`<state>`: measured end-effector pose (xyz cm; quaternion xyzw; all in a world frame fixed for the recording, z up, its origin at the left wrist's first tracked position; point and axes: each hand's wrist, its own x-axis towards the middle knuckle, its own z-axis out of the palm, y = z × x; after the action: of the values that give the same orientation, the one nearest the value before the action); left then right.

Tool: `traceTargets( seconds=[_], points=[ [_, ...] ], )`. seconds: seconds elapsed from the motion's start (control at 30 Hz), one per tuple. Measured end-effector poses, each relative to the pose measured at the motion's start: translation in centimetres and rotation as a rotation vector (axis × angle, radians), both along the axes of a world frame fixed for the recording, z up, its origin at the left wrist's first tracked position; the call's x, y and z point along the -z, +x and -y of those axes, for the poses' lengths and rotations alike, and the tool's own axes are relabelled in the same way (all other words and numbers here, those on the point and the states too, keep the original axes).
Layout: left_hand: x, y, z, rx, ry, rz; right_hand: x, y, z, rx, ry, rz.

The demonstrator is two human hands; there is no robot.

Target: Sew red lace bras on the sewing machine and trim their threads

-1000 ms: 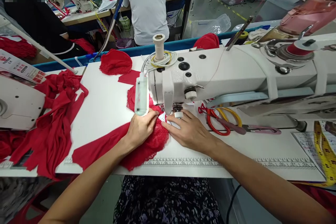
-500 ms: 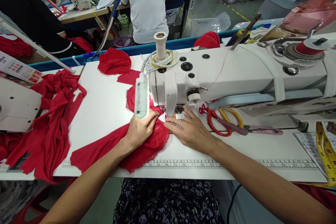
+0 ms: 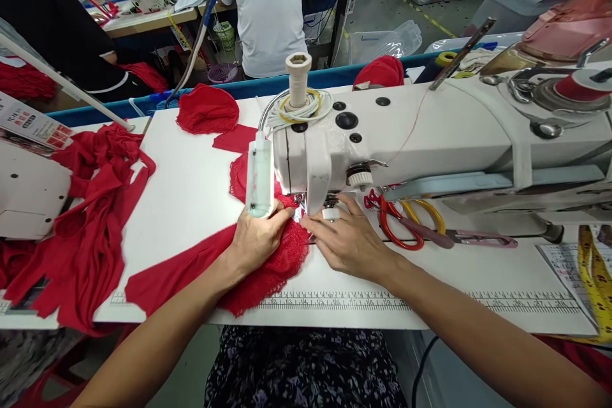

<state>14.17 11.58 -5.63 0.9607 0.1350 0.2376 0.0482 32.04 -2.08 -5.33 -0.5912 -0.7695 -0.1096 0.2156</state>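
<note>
A piece of red lace fabric (image 3: pixel 287 261) lies under the head of the white sewing machine (image 3: pixel 406 134), its scalloped edge hanging toward the table's front. Left of the needle area, my left hand (image 3: pixel 258 237) pinches this fabric between thumb and fingers. My right hand (image 3: pixel 347 239) is on the other side, thumb and forefinger closed on the fabric's edge close to the presser foot. Between my fingertips shows a small white patch (image 3: pixel 298 213), perhaps a label. A plain red strip (image 3: pixel 182 268) runs out leftward beneath my left forearm. The needle itself is hidden.
Red fabric strips (image 3: pixel 95 217) are heaped at left beside another machine (image 3: pixel 33 191). Red cups (image 3: pixel 208 108) lie behind. Scissors with orange handles (image 3: pixel 401 229), a purple-handled tool (image 3: pixel 482 239) and a yellow tape measure (image 3: pixel 590 274) are at right. Two people sit beyond.
My hands stay at the needle area with the red lace fabric, fingers shifting only slightly. The whole view has moved a little.
</note>
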Motion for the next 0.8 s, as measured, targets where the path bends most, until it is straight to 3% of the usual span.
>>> traceTargets(
  seconds=[0.27,0.8],
  points=[
    [-0.14,-0.03,0.34,-0.01,0.164,-0.069,0.56,-0.04,-1.04,0.037,-0.021,0.011],
    [0.11,-0.45,0.42,0.005,0.05,-0.14,0.64,-0.45,-0.87,0.101,-0.063,0.091]
  ],
)
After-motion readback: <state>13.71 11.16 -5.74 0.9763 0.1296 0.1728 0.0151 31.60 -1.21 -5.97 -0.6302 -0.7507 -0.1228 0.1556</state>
